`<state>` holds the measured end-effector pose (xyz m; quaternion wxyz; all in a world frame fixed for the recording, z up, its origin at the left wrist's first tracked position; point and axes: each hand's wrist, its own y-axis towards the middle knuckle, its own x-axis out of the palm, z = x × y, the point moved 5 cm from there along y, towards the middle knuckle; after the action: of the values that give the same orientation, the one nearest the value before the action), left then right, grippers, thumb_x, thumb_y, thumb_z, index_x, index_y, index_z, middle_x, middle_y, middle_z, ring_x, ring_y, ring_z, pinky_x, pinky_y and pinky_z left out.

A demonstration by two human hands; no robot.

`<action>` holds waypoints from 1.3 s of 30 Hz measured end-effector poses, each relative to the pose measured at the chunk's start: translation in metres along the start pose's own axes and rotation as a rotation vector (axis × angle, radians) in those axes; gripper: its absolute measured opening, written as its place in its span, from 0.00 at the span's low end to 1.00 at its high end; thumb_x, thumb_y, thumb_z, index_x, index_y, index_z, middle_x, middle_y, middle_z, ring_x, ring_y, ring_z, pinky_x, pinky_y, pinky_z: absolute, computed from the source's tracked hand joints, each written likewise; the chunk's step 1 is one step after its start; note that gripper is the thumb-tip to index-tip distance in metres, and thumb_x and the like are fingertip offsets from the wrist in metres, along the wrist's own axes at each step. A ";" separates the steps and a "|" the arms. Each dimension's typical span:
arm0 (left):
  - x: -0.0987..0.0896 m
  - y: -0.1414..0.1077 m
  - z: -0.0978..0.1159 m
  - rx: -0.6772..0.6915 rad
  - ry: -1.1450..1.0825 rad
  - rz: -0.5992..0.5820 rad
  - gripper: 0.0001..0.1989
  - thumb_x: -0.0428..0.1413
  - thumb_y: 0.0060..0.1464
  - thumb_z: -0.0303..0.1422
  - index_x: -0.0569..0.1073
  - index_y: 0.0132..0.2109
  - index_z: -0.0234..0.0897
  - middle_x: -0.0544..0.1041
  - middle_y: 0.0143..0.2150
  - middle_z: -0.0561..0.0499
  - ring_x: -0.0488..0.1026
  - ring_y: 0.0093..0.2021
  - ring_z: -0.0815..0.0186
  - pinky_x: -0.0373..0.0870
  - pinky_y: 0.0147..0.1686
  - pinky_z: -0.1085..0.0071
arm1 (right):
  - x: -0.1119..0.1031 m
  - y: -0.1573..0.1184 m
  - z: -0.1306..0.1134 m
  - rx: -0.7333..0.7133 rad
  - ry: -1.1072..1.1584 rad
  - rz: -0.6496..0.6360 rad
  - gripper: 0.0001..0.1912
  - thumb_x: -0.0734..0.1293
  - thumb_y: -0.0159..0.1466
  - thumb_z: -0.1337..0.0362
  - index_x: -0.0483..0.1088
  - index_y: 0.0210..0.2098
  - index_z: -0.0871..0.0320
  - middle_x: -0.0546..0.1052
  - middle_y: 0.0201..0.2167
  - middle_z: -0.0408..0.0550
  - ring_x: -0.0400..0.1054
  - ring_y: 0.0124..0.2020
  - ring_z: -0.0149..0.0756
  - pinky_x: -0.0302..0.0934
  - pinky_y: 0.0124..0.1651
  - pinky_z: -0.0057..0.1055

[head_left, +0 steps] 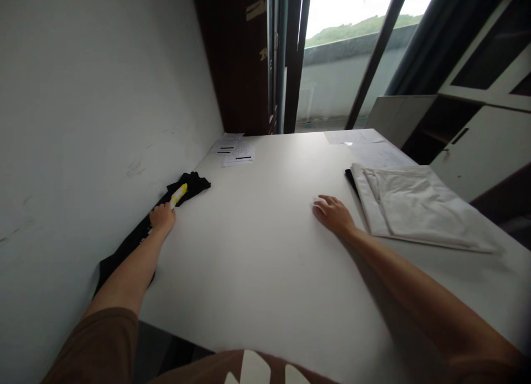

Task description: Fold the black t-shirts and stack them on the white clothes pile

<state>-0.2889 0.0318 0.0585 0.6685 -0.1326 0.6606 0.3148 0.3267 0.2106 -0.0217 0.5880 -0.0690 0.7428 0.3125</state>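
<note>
My left hand (162,217) is at the left side of the table, fingers curled down on a crumpled black garment (191,180) that lies along the wall. Just beyond those fingers shows a yellow and white patch (179,195); I cannot tell whether it is a print or a separate piece. My left forearm covers part of the dark cloth. Over the bare tabletop my right hand (333,213) rests with fingers stretched and slightly apart, holding nothing. To its right lies a folded white cloth (423,201), with a dark edge showing beneath its left side.
A white table (265,251) reaches from my body toward the window. Printed papers (239,151) lie at the far left, and more sheets (373,146) at the far right. The wall (103,107) borders the left side. White cabinets (489,146) stand beyond the right edge.
</note>
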 end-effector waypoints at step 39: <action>0.104 -0.076 0.268 0.141 -1.131 -0.389 0.09 0.55 0.59 0.38 0.74 0.42 0.38 0.79 0.43 0.45 0.76 0.46 0.60 0.70 0.48 0.66 | 0.001 0.040 -0.151 0.123 0.538 0.010 0.08 0.62 0.70 0.59 0.70 0.37 0.53 0.76 0.40 0.50 0.68 0.46 0.44 0.61 0.48 0.38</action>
<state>-0.0369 0.1580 -0.0351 0.9687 -0.0185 0.1854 0.1638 0.1822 0.1607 0.0098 0.3710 -0.1099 0.8903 0.2401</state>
